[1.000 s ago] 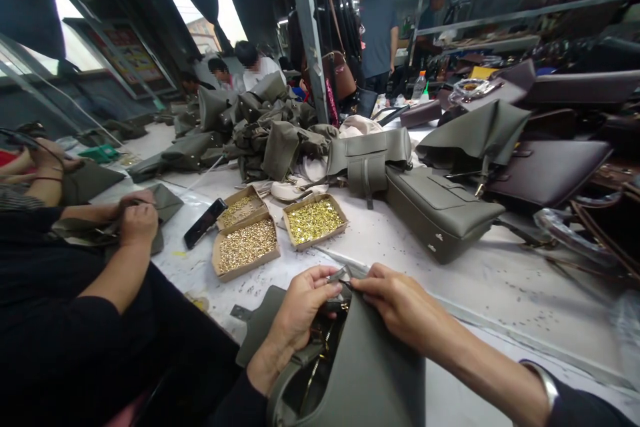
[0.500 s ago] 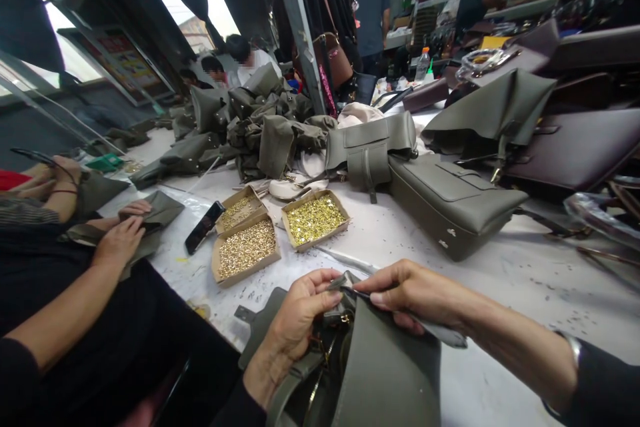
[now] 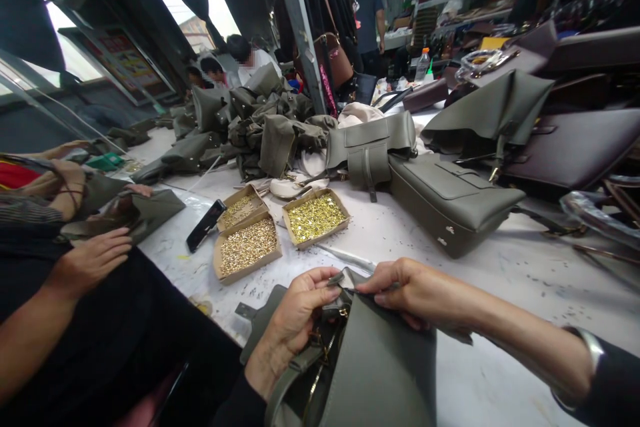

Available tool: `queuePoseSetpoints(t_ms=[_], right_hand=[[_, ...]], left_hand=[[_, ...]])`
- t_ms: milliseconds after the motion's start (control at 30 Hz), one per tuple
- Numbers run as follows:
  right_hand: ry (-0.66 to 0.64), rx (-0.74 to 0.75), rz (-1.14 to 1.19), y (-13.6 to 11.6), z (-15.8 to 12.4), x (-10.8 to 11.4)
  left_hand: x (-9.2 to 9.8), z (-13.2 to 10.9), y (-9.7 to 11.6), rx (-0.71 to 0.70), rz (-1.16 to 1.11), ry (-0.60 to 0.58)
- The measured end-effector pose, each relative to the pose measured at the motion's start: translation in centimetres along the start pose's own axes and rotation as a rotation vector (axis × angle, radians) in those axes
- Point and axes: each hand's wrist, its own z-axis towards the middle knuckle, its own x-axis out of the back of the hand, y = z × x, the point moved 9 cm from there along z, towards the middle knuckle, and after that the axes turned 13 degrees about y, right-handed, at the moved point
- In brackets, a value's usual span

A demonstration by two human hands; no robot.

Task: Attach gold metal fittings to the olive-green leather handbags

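1. Head view — the olive-grey handbag (image 3: 383,360) lies at the near edge of the bench (image 3: 373,233), its long axis running from the hands towards the wearer; what bears its lower end is out of frame.
2. Its pinched edge strip (image 3: 347,279) lies right between both hands, at the bag's far end, so neither is clearly nearer.
3. Left hand (image 3: 293,317): thumb and forefinger closed on the strip from the left, wrist beside the open mouth with its gold zip (image 3: 314,383).
4. Right hand (image 3: 407,290): fingertips pinched on the strip's right side, other fingers curled over the panel — whether they grip anything more, I cannot tell.
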Motion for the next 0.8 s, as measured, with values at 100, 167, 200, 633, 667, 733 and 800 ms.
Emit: queuePoseSetpoints(t_ms=[100, 167, 200, 633, 667, 733, 800], right_hand=[[0.031, 0.181, -0.103, -1.0, -0.4, 0.3], [0.054, 0.333, -0.156, -1.8, -0.9, 0.3], [0.07, 0.395, -0.177, -2.1, -1.2, 0.3], [0.129, 0.619, -0.42, -4.4, -3.3, -0.1], [0.131, 0.615, -0.455, -4.5, -3.4, -0.2], [0.136, 0.601, -0.538, -4.7, -3.6, -0.4], [0.14, 0.585, -0.619, -4.8, -3.8, -0.6]], left_hand=[[0.1, 0.0, 0.1, -0.016, 0.005, 0.012], [0.1, 0.0, 0.2, -0.027, 0.005, 0.017], [0.1, 0.0, 0.2, -0.031, 0.009, 0.017], [-0.1, -0.6, 0.5, -0.081, 0.095, 0.029], [-0.2, -0.7, 0.5, -0.086, 0.089, 0.026], [-0.4, -1.0, 0.6, -0.095, 0.077, 0.017], [-0.4, -1.2, 0.6, -0.101, 0.072, 0.017]])
